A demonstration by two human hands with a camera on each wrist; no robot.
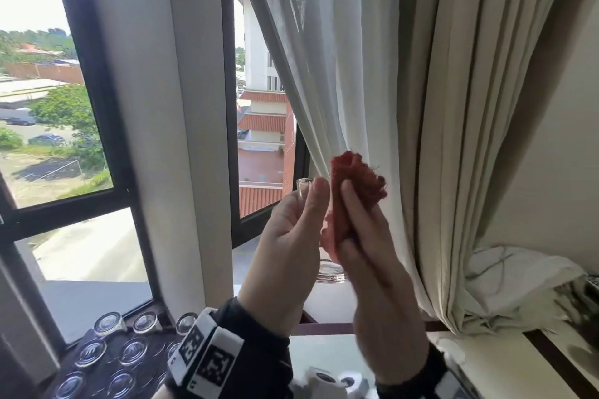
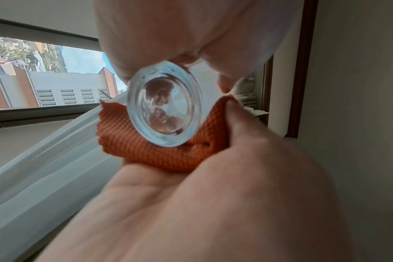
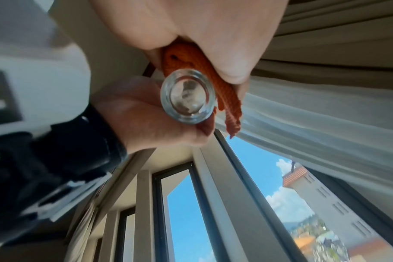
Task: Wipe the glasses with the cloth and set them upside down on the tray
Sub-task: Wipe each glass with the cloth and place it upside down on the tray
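Window and curtains behind; our left hand point(image 1: 285, 243) grips a small glass point(image 2: 164, 104), our right hand point(image 1: 376, 256) pinches the red cloth point(image 1: 356, 185) against it. We should turn the glass while rubbing, then flip it onto the tray point(image 1: 107, 353) of upturned glasses point(image 1: 108, 322).

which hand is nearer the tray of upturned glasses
Left. The left hand, gripping a glass, is raised above the tray's right end; the right hand, with the cloth, is farther right.
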